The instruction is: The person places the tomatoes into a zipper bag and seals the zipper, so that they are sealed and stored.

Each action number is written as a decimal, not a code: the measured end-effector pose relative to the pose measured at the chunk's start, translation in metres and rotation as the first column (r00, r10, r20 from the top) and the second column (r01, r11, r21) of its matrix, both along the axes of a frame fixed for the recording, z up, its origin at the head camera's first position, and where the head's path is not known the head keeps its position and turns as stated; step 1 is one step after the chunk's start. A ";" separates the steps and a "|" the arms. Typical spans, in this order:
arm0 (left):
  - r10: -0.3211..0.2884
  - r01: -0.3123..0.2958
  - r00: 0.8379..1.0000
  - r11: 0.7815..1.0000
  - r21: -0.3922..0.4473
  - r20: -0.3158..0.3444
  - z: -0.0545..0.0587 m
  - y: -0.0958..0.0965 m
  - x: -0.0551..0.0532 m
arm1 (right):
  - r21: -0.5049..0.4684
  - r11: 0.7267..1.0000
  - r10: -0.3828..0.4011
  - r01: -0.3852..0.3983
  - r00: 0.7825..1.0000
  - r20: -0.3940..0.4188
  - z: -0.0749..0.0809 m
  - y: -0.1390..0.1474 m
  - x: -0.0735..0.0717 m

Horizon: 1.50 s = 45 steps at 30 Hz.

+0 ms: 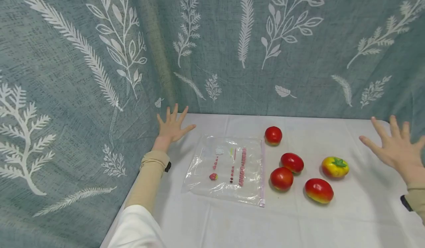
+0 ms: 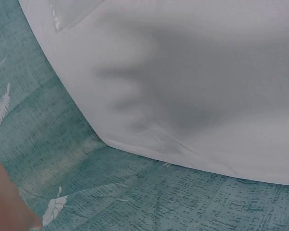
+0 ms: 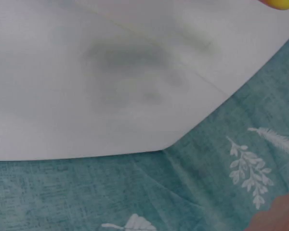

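In the head view my left hand [image 1: 171, 126] is raised at the far left of the table, fingers spread and holding nothing. A clear zip bag [image 1: 206, 187] with pink print lies flat beside it, its zip edge toward the right. My right hand [image 1: 396, 148] hovers with spread fingers at the far right, also holding nothing. Nearest to it is a yellow-and-red fruit [image 1: 332, 168] with a green leafy top. Between that fruit and the bag lie a round red tomato [image 1: 273, 135], an oval red fruit [image 1: 292, 162], another round red fruit [image 1: 281, 178] and a red-yellow mango-like fruit [image 1: 319, 190].
A white cloth covers the table [image 1: 245, 226]. Blue-green curtains [image 1: 219, 48] with white leaf prints hang along its back and left sides. Both wrist views mostly show the cloth, hand shadows and the table edge.
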State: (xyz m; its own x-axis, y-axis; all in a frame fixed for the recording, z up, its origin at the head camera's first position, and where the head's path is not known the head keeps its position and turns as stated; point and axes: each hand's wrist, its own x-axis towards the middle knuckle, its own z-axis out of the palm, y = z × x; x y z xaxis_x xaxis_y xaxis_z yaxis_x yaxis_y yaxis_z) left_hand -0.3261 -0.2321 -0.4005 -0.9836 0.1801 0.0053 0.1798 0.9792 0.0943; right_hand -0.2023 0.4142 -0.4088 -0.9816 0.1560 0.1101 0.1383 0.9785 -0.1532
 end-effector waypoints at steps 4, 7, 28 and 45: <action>-0.026 0.026 1.000 1.000 -0.012 -0.007 -0.001 0.004 -0.002 | 0.021 0.999 0.033 -0.033 0.999 -0.014 -0.005 -0.005 0.000; -0.047 0.047 0.999 0.999 -0.020 -0.018 -0.002 0.009 -0.003 | 0.036 0.998 0.053 -0.052 0.999 -0.014 -0.008 -0.011 0.000; -0.184 0.185 0.983 0.982 0.043 -0.009 -0.006 0.043 0.008 | 0.081 0.975 0.214 -0.208 0.975 -0.067 -0.013 -0.049 0.004; -0.292 0.292 0.957 0.956 0.017 0.001 -0.012 0.073 0.018 | 0.062 0.927 0.375 -0.371 0.922 -0.093 -0.009 -0.092 0.009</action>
